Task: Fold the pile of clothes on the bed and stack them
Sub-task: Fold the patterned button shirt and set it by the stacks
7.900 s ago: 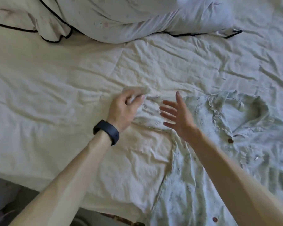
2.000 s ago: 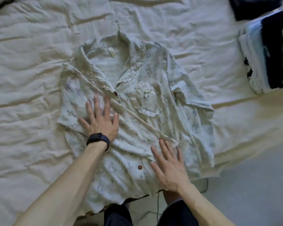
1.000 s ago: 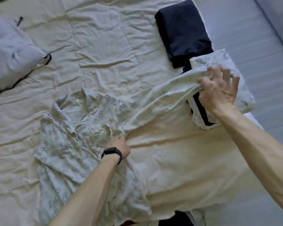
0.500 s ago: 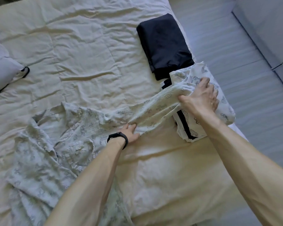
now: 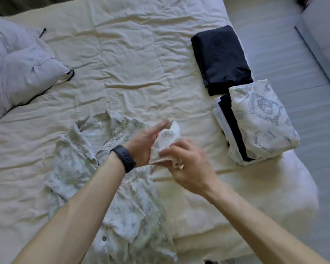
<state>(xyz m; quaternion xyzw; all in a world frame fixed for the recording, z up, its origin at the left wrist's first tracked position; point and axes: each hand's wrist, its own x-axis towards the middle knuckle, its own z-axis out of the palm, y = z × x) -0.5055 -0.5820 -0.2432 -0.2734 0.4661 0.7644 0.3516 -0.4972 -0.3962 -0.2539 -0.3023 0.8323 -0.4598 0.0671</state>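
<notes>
Cotton-like cloth, thin and limp, pale green with a faint grey print: the pyjama shirt [image 5: 103, 178] lies front up and rumpled on the near part of the bed [image 5: 131, 63], collar away from me and hem toward me. Its sleeve [image 5: 167, 139] is lifted off the sheet between both hands. My left hand [image 5: 141, 147] has nearly straight fingers laid flat against the cloth as a backing; I cannot tell whether the thumb pinches. My right hand [image 5: 185, 162] has curled fingers pinching the cuff end. Judged step: bringing the sleeve in across the body, first fold of this garment. The next move likely calls for laying the sleeve flat on the chest and smoothing it, since the fabric creases readily and the shirt body is bunched near the shoulder. Done so far, to my right: a folded dark garment [image 5: 221, 58], matte and squared, and just beside it a stack of folded clothes [image 5: 259, 122] topped by white printed cloth with dark layers showing at its edge. The sheet is cream and heavily wrinkled, so folds may not lie true.
</notes>
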